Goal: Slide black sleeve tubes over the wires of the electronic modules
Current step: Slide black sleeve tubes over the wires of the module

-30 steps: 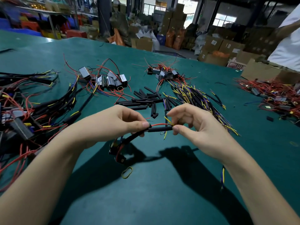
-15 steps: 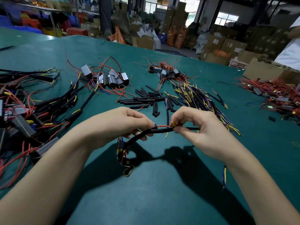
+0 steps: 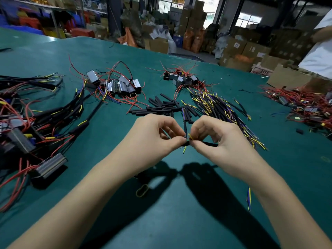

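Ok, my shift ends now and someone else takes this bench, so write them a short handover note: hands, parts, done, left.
Left hand: pinches the wire ends at the mouth of a black sleeve tube.
Right hand: pinches that same tube, which lies level between the two grips; a yellow wire tip pokes out below.
Spare tubes lie just beyond the hands on the green table. Bare modules lie further back, sleeved ones on the left.
Done: the left pile.
Left: finish this tube, then the bare modules.

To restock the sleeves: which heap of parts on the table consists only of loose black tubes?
The tube pile just beyond the hands; it shows no coloured wires, unlike the other heaps.
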Demonstrator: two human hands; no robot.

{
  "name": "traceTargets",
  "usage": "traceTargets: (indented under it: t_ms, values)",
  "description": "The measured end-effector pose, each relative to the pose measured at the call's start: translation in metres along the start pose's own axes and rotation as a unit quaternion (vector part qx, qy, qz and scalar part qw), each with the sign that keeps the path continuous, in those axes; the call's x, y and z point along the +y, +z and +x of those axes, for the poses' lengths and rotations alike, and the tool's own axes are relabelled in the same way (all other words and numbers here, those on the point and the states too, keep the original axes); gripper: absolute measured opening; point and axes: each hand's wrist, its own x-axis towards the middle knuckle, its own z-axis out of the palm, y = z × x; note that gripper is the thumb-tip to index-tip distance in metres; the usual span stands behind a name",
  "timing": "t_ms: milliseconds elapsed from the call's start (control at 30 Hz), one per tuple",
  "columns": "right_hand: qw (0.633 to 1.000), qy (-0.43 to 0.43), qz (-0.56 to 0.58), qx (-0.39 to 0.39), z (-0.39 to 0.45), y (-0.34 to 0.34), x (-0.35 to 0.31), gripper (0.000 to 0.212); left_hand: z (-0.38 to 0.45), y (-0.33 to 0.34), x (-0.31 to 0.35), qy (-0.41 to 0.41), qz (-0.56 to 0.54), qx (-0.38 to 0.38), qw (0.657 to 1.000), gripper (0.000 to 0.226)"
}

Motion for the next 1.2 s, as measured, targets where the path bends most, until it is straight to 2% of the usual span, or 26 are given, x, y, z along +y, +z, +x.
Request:
traceTargets:
  t_ms: [133, 233, 400, 500, 633, 900, 1067, 1200]
  values:
    - [0.999, 0.036, 0.028, 0.014, 0.0, 0.001, 0.002, 0.017, 0.0, 0.001, 0.0, 0.045, 0.031, 0.014, 0.998, 0.007]
    - [0.998, 0.063, 0.022, 0.013, 0.0, 0.001, 0.002, 0.017, 0.0, 0.001, -0.001, 0.042, 0.037, 0.007, 0.998, 0.011]
    - [0.987, 0.115, 0.115, 0.006, -0.001, -0.006, 0.0, 0.021, 0.002, -0.001, -0.002, 0.019, -0.046, -0.016, 0.999, 0.015]
    - [0.985, 0.114, 0.132, -0.002, -0.002, -0.006, -0.002, 0.02, 0.002, 0.0, -0.003, 0.015, -0.052, -0.011, 0.998, 0.012]
    - [0.989, 0.11, 0.099, 0.014, 0.0, -0.002, -0.001, 0.02, 0.001, 0.003, -0.002, 0.016, -0.049, 0.008, 0.999, 0.009]
    - [0.994, 0.07, 0.043, 0.065, 0.0, 0.005, 0.001, 0.021, 0.003, 0.011, -0.005, -0.058, -0.15, 0.051, 0.986, 0.012]
    - [0.99, 0.055, 0.074, 0.109, 0.002, 0.011, 0.0, 0.025, 0.004, 0.016, -0.001, -0.055, -0.143, 0.039, 0.987, 0.009]
    - [0.986, 0.045, 0.116, 0.108, 0.001, 0.012, -0.002, 0.022, 0.005, 0.013, -0.002, -0.053, -0.116, 0.055, 0.99, 0.012]
